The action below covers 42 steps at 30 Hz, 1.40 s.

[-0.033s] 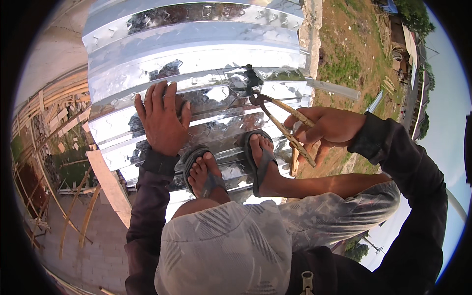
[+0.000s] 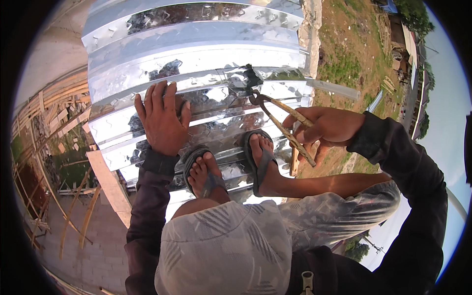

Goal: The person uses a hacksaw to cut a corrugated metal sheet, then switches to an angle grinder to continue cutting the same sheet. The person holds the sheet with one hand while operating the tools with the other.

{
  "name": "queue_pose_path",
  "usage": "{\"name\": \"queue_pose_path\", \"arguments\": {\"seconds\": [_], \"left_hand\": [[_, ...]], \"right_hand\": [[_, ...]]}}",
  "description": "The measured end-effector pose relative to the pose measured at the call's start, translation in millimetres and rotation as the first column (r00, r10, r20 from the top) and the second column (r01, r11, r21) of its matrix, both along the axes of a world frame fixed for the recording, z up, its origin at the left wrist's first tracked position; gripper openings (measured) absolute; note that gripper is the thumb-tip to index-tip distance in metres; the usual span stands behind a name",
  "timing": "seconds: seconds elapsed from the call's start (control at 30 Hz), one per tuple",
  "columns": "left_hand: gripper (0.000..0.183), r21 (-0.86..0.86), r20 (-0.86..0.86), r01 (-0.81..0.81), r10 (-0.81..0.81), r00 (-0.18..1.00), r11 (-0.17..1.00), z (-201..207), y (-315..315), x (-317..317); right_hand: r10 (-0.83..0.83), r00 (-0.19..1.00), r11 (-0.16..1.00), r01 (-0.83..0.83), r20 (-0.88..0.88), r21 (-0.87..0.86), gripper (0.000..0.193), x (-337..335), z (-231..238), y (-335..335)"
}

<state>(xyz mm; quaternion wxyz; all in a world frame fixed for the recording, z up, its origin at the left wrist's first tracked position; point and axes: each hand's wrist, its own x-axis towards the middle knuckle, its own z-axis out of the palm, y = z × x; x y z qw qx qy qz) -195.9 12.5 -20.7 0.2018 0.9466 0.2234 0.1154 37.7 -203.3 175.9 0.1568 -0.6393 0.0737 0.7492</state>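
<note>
Shiny corrugated metal sheeting (image 2: 196, 56) lies under my feet, its ribs running left to right. My left hand (image 2: 163, 118) rests flat on it with the fingers spread. In my right hand (image 2: 327, 129) is a pair of pincers (image 2: 280, 120) with long, worn yellowish handles, which stand apart. The dark pincer head points up and left, near a cut, bent-up flap (image 2: 245, 78) of the sheet with a dark, jagged edge. Whether the jaws touch the metal I cannot tell.
My sandalled feet (image 2: 263, 160) stand between my hands. A wooden board (image 2: 109, 187) sticks out at the sheet's lower left. Far below on the left are bamboo poles (image 2: 73, 216) and scrap wood. A rough masonry edge (image 2: 309, 39) borders the right side, with grassy ground (image 2: 349, 49) beyond.
</note>
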Motion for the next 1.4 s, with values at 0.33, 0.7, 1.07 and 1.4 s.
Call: {"name": "queue_pose_path", "arguments": {"seconds": [0.33, 0.7, 1.07, 1.4], "left_hand": [[0.054, 0.105, -0.109, -0.103, 0.115, 0.987, 0.989, -3.5, -9.8, 34.1], [0.042, 0.185, -0.112, -0.055, 0.077, 0.991, 0.981, 0.7, -5.4, 29.5], [0.05, 0.141, -0.128, -0.081, 0.099, 0.987, 0.987, -1.7, -2.6, 25.4], [0.044, 0.149, -0.077, -0.121, 0.133, 0.988, 0.981, -0.4, -4.0, 28.9]], "right_hand": [[-0.032, 0.972, 0.999, 0.037, 0.233, -0.018, 0.014, -45.2, -15.9, -19.0], [-0.019, 0.689, 0.949, -0.215, 0.724, 0.229, 0.024, -136.4, -19.1, -63.8], [-0.019, 0.802, 0.965, -0.14, 0.597, 0.22, 0.019, -116.6, -33.4, -67.4], [0.409, 0.755, 0.844, -0.526, 0.513, 0.102, 0.019, -8.2, 0.9, -14.8]]}}
